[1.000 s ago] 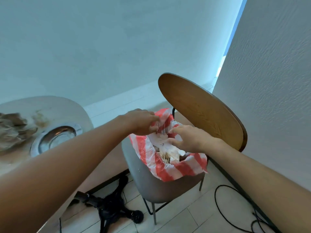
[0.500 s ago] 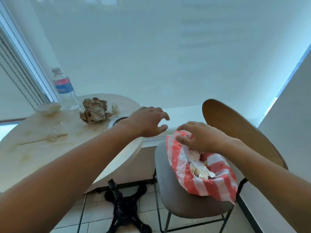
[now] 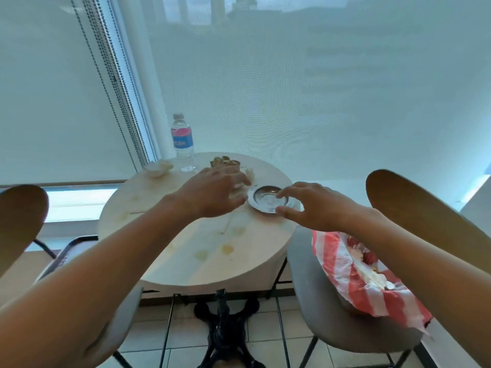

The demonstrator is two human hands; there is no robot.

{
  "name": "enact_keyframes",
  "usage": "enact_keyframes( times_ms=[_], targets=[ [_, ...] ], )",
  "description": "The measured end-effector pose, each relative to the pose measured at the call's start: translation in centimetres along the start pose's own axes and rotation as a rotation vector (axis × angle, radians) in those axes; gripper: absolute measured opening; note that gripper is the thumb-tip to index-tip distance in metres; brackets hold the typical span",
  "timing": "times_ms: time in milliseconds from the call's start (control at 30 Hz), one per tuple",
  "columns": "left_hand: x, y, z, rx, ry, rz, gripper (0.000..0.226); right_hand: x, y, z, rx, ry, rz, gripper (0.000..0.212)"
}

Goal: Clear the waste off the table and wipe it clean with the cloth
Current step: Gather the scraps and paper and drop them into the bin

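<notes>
1. Over the far side of the round table (image 3: 202, 264) I have both hands out.
2. My left hand (image 3: 212, 192) hovers with loosely curled fingers by the crumpled brown paper (image 3: 225, 162); I cannot tell whether it touches.
3. My right hand (image 3: 313, 205) is spread, thumb and forefinger at the rim of the metal dish (image 3: 268, 201).
4. A water bottle (image 3: 182, 143) and a white wad (image 3: 157, 168) stand further back.
5. Yellowish stains (image 3: 227, 248) mark the tabletop.
6. The striped bag (image 3: 353, 277) of waste sits on the right chair (image 3: 326, 330).
</notes>
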State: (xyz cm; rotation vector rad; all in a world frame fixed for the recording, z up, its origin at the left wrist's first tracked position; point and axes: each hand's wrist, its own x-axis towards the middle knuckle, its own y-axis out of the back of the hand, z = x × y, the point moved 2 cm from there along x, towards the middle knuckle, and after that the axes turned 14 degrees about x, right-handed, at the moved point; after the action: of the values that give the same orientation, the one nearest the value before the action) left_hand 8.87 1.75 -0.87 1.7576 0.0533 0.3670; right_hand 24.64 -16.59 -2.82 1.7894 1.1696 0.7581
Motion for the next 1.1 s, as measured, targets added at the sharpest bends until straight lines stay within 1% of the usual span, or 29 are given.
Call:
enact_keyframes(
  times_ms=[200,300,467,633,800,1000,1100],
  targets=[
    [-3.1,-0.4,-4.4,0.037,0.035,0.025,0.040,1.3,-1.0,-3.4,0.005,-0.021,0.045,0.043],
    [-3.4,-0.7,-5.4,-0.001,0.054,0.062,0.038,1.8,-1.1,-4.2,0.009,-0.042,0.065,0.039],
    [-1.7,-1.3,-5.9,-0.022,0.076,0.071,0.053,3.1,-1.0,-4.3,-0.004,-0.049,0.063,0.038],
    [1.1,-2.3,-5.9,-0.088,0.167,0.057,0.074,5.5,-0.7,-3.2,0.006,-0.031,0.052,0.039],
    [4.4,-3.6,-5.8,-0.112,0.259,-0.083,0.094,9.5,-0.8,-1.5,0.002,0.034,0.020,0.036],
    [8.0,-5.3,-6.4,-0.069,0.308,-0.320,0.108,14.9,-1.8,0.6,0.043,0.115,-0.040,0.036],
    [9.1,-5.8,-6.7,-0.106,0.335,-0.388,0.112,17.3,-2.3,1.4,0.063,0.143,-0.080,0.037]
  ],
)
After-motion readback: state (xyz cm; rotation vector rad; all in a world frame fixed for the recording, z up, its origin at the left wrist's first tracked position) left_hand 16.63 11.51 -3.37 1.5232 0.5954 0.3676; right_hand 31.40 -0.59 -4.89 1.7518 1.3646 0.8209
